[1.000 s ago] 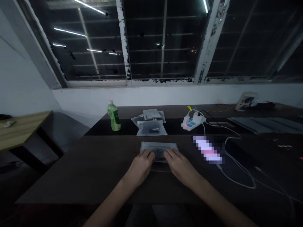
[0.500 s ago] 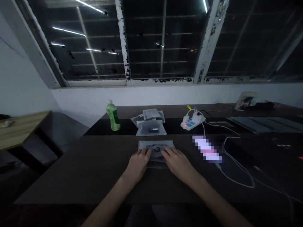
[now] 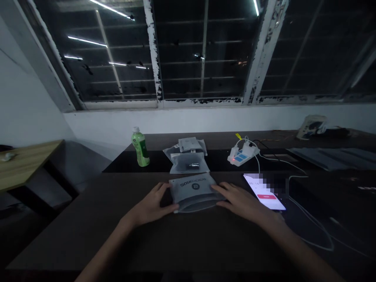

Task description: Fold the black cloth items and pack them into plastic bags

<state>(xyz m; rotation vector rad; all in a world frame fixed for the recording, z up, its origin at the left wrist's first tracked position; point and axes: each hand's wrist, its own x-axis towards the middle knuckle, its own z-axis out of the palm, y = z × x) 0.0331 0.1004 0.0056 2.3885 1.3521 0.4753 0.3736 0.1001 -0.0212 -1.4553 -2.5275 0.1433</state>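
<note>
A frosted plastic pouch (image 3: pixel 190 191) printed ROCKBROS, its lettering upside down to me, lies on the dark table, its near edge bowed in a curve. My left hand (image 3: pixel 154 205) grips its left side, fingers by the far corner and thumb at the near corner. On the opposite edge, my right hand (image 3: pixel 239 199) holds the pouch with fingertips over its side and thumb lower down. Just beyond is another frosted pouch (image 3: pixel 189 162) with a small dark item inside. Behind that, several more packets (image 3: pixel 189 144) are piled.
A green bottle (image 3: pixel 140 147) stands at the back left. To the right are a white power strip (image 3: pixel 242 154) with plugs and cables, and a lit phone (image 3: pixel 266 194) close to my right forearm. A white cable (image 3: pixel 315 223) loops across the table's right side.
My hands have moved apart, from lying on top of the pouch to its two side edges. The pouch has turned slightly and its near edge now bows. The view has shifted a little.
</note>
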